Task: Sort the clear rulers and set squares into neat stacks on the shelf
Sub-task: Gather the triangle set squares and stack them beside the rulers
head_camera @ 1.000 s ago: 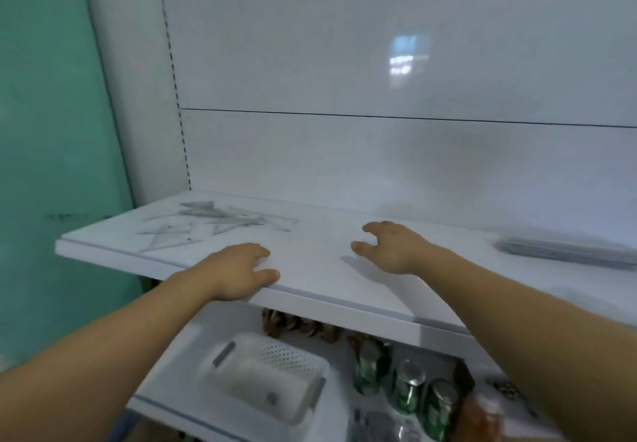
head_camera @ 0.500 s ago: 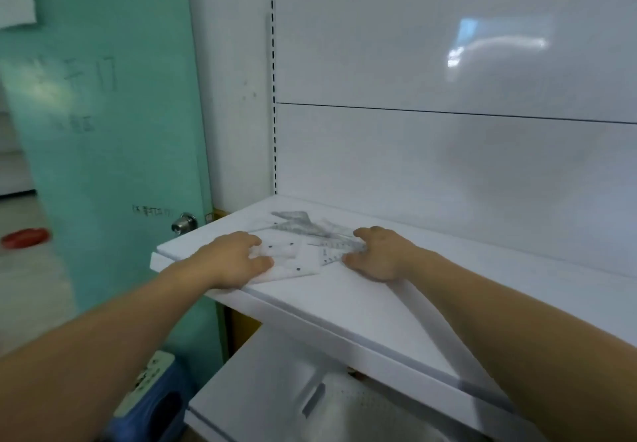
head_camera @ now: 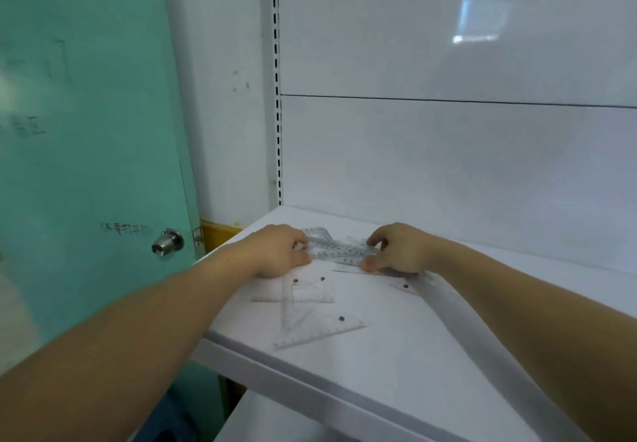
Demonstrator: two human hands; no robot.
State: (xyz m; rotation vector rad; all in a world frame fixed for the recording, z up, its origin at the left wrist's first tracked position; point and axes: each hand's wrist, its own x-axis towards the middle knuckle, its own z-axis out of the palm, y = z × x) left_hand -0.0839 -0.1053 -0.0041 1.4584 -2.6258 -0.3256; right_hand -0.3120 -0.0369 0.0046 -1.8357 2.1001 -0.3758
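Head camera: I see the left hand (head_camera: pixel 279 252) and the right hand (head_camera: pixel 401 248) each gripping one end of the clear rulers (head_camera: pixel 339 251) near the left end of the shelf (head_camera: pixel 413 366). The set squares (head_camera: pixel 320 329) lie flat, just nearer me.

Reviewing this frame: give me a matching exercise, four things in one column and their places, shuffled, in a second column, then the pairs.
Things
1. clear rulers
2. nearest set square
3. door knob
4. slotted upright

Places
A. on the teal door, left of the shelf
B. standing at the shelf's back left corner
C. held between the left hand and the right hand
D. lying flat by the shelf's front edge

Pairs: 1-C, 2-D, 3-A, 4-B
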